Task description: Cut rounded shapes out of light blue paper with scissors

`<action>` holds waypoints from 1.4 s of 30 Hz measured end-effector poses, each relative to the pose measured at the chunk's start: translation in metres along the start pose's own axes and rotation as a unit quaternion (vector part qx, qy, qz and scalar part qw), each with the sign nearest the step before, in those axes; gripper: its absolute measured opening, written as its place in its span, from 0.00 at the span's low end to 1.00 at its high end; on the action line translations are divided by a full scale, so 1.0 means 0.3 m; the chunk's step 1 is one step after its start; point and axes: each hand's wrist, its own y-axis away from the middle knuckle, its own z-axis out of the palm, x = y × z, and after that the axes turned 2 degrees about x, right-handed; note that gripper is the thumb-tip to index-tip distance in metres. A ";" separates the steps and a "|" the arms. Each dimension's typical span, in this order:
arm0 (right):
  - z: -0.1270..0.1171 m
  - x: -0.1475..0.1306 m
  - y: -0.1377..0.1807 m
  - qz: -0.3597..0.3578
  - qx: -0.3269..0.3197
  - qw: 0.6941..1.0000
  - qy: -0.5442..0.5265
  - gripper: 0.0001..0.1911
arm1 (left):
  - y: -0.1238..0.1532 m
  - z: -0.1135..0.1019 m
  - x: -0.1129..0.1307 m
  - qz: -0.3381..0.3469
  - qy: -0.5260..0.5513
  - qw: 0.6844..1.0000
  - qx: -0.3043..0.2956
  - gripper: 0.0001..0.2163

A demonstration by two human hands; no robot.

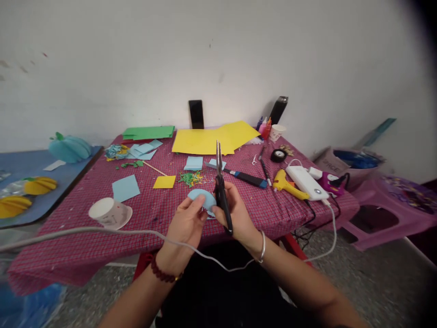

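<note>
My left hand (186, 223) pinches a round light-blue paper piece (201, 199) just above the near edge of the table. My right hand (235, 212) grips black-handled scissors (220, 182) with the blades pointing up and away, right beside the blue piece. Both hands are close together, over the red checked tablecloth (153, 209). A white cable (136, 232) crosses in front of my wrists.
On the table lie yellow sheets (211, 139), green sheets (148, 132), blue squares (125, 187), a tipped paper cup (109, 212), a yellow glue gun (288, 183), a white power bank (305, 182), a utility knife (247, 177). A pink stool (385, 212) stands right; paper pumpkins (70, 148) left.
</note>
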 end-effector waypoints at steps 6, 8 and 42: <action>-0.010 0.006 -0.004 0.001 -0.012 1.000 0.010 0.28 | 0.013 0.005 0.006 -0.035 -0.001 0.999 0.012 0.11; -0.042 -0.003 0.004 0.023 -0.032 0.999 -0.003 0.30 | 0.010 0.006 0.014 -0.021 -0.016 1.000 0.007 0.10; -0.192 -0.023 0.163 0.178 -0.211 0.960 -0.039 0.25 | -0.032 -0.020 -0.028 0.037 -0.228 0.973 0.006 0.06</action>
